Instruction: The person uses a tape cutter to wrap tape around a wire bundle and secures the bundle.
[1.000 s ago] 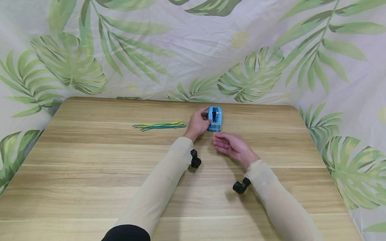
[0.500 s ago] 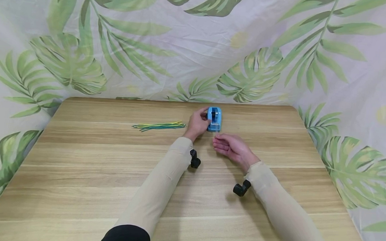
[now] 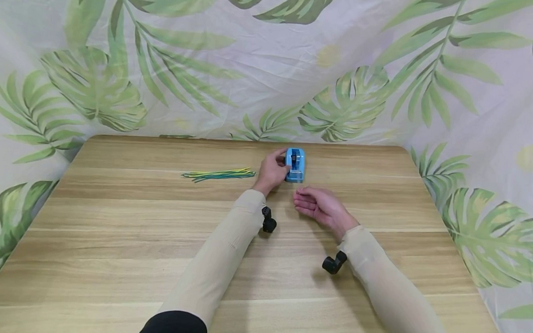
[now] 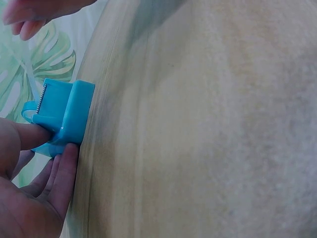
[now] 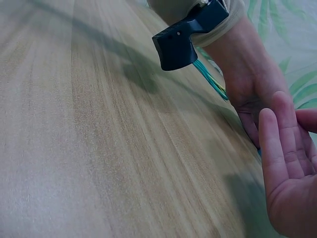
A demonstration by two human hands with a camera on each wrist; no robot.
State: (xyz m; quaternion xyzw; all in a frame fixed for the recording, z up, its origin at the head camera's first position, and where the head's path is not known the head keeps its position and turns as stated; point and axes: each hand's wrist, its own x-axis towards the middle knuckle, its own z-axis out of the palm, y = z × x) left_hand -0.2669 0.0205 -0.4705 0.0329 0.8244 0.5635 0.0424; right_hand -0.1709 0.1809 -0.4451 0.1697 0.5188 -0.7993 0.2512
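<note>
A blue tape dispenser (image 3: 295,165) stands near the far edge of the table, its serrated cutter showing in the left wrist view. My left hand (image 3: 272,172) grips it from the left, thumb on one side and fingers low along the body (image 4: 64,116). Just in front of the dispenser is my right hand (image 3: 321,204), thumb and forefinger pinched together on the end of a faint, clear strip of tape. In the right wrist view the other fingers (image 5: 285,139) of that hand extend, loosely bent.
Left of the left hand lies a bundle of green and yellow twist-tie-like strands (image 3: 221,173). The wooden table (image 3: 131,240) meets a leaf-print cloth (image 3: 198,82) behind. Black wrist cameras (image 3: 269,220) stick out from both sleeves.
My right hand has drawn slightly toward me, so the gap to the dispenser is a little wider. The left hand keeps its grip on the dispenser.
</note>
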